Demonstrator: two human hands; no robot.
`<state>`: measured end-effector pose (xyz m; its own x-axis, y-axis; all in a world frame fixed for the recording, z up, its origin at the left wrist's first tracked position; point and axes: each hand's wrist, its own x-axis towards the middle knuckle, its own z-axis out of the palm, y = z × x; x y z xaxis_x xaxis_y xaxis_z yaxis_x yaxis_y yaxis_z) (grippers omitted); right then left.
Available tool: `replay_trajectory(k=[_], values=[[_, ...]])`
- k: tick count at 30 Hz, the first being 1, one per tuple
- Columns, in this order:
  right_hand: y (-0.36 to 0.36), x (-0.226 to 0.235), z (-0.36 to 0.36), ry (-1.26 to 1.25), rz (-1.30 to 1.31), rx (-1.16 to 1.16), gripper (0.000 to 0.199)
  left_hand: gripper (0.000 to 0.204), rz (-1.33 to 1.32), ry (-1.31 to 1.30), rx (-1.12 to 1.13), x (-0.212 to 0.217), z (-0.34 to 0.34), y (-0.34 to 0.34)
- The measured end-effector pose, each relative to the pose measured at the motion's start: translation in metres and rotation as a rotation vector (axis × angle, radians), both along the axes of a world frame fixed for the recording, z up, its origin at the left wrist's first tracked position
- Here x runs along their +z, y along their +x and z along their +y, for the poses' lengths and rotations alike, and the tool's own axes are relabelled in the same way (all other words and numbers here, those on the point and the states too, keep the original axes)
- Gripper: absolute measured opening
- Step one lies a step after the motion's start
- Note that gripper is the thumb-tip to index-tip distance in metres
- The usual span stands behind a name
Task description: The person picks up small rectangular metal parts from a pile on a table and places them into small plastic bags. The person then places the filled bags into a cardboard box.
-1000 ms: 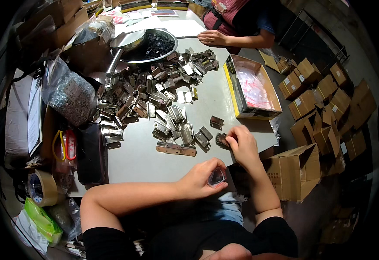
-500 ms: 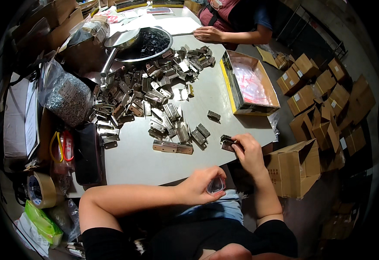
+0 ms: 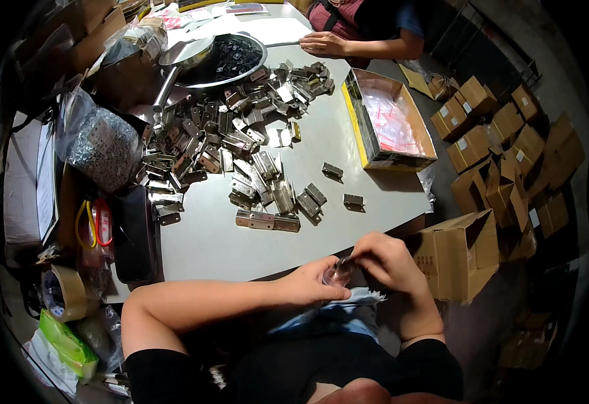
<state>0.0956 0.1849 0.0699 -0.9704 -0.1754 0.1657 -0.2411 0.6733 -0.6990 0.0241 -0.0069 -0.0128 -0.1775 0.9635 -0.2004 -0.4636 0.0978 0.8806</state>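
Note:
My left hand (image 3: pixel 308 281) is closed around a small clear plastic bag (image 3: pixel 335 276), with the bag's mouth spread between thumb and fingers. Right at that mouth is my right hand (image 3: pixel 387 261), its fingertips pinching a small metal hinge (image 3: pixel 345 260); most of this hinge is hidden by the fingers and the bag. On the table beyond my hands lie a single hinge (image 3: pixel 354 203) and another one (image 3: pixel 332 172). To their left sits a pair of hinges (image 3: pixel 311 200), near a small group of hinges (image 3: pixel 267 221).
A large hinge pile (image 3: pixel 220 128) covers the table's left middle. Behind it stands a metal bowl (image 3: pixel 257 67) of dark parts with a scoop (image 3: pixel 190 50). An open box (image 3: pixel 356 121) holds clear bags. Across the table rests another person's hand (image 3: pixel 323 44). A carton (image 3: pixel 453 259) stands at right.
My right hand has come back from the table to the bag in my left hand, bringing a hinge. One hinge stays where it was picking. The left hand keeps its hold.

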Motion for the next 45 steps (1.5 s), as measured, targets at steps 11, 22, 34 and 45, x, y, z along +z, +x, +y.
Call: replay_trajectory(k=[11,22,34,45], values=[[-0.052,-0.012,0.026,0.162,0.047,-0.419,0.011,0.032,-0.147,-0.071,-0.185,0.006,0.002,-0.005],[-0.122,-0.044,0.025,0.155,0.285,-0.308,0.013,0.035,-0.065,-0.009,-0.183,-0.006,0.002,-0.004],[-0.046,-0.010,0.020,-0.067,-0.085,0.053,0.012,0.045,-0.247,0.039,-0.064,-0.005,0.002,-0.005],[-0.007,0.016,-0.013,-0.034,-0.226,0.223,0.019,0.045,-0.222,0.050,-0.063,0.001,0.003,-0.005]])
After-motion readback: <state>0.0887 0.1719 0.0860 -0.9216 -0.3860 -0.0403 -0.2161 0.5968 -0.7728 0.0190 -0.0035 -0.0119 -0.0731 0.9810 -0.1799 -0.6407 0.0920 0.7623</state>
